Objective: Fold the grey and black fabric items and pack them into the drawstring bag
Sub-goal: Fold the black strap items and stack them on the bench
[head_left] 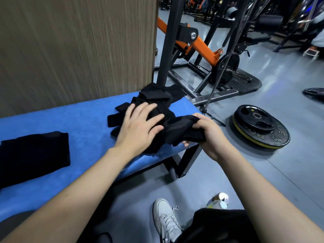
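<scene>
A loose pile of black fabric items lies at the right end of a blue padded bench. My left hand rests flat on the pile with fingers spread. My right hand is closed around one black fabric piece at the bench's right edge, lifting it slightly off the pile. A flat, dark folded fabric item lies on the bench at the far left; I cannot tell whether it is the drawstring bag.
A wooden panel wall stands behind the bench. A black and orange weight machine stands beyond it. Stacked weight plates lie on the grey floor to the right. A white shoe and a bottle sit below.
</scene>
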